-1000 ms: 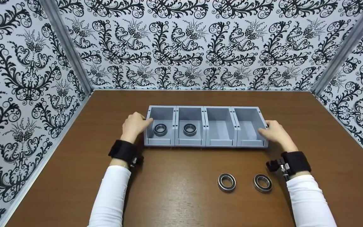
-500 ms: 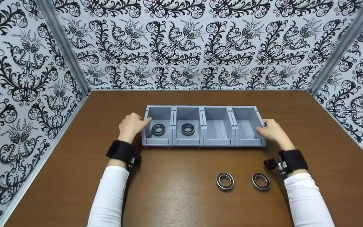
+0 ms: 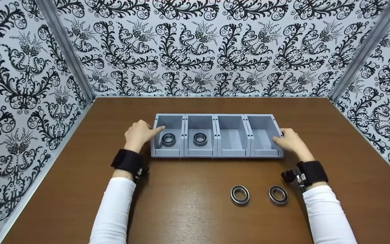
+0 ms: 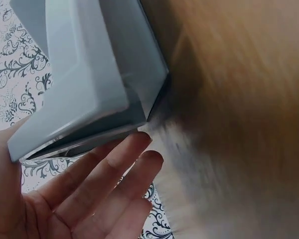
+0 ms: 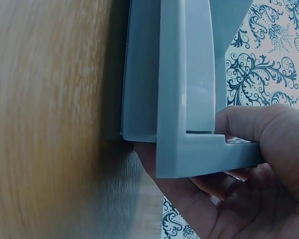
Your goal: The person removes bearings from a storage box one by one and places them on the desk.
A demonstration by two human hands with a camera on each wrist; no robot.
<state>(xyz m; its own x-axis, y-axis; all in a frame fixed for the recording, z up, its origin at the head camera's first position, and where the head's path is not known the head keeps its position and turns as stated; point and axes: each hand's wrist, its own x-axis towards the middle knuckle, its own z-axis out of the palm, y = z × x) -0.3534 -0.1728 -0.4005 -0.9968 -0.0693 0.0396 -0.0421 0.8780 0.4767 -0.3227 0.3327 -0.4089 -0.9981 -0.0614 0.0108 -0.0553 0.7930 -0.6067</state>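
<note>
A row of grey storage bins, joined side by side, sits between my two hands. My left hand grips its left end, the thumb over the side wall's edge and the fingers along the outside. In the left wrist view, the fingers reach toward the underside of the bin. At the opposite end my right hand holds the right wall, thumb inside; the right wrist view has its fingers partly hidden behind the bin. One ball bearing lies in the leftmost bin, and another bearing in the bin beside it.
Two more bearings, a left one and a right one, lie flat on the brown wooden table in front of the bins. Patterned panels enclose the back and both sides.
The head view has shifted slightly, so everything appears a little farther left. Both hands keep their hold on the bin row, and the bearings stay in place.
</note>
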